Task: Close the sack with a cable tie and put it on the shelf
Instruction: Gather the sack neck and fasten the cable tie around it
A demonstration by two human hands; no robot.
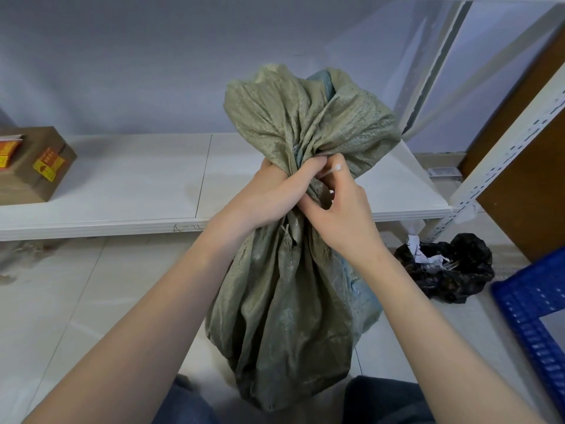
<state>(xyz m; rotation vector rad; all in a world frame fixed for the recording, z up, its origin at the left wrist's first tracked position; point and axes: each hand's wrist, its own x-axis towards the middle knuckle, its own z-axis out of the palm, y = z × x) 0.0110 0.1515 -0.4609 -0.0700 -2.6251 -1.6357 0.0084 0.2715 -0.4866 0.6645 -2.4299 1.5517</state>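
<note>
A green woven sack (284, 307) stands on the floor between my knees, its top bunched into a neck that flares above. My left hand (272, 194) is clenched around that gathered neck. My right hand (339, 212) sits against the neck from the right and pinches a white cable tie (331, 172), whose head pokes out between the fingers. How far the tie runs around the neck is hidden by my fingers. The white shelf (137, 191) lies just behind the sack, at about the height of my hands.
A taped cardboard box (33, 166) with orange labels stands on the shelf's left end. A black plastic bag (449, 267) with paper scraps lies on the floor to the right, beside a blue crate (538, 325). The shelf's perforated upright (501, 160) rises at right.
</note>
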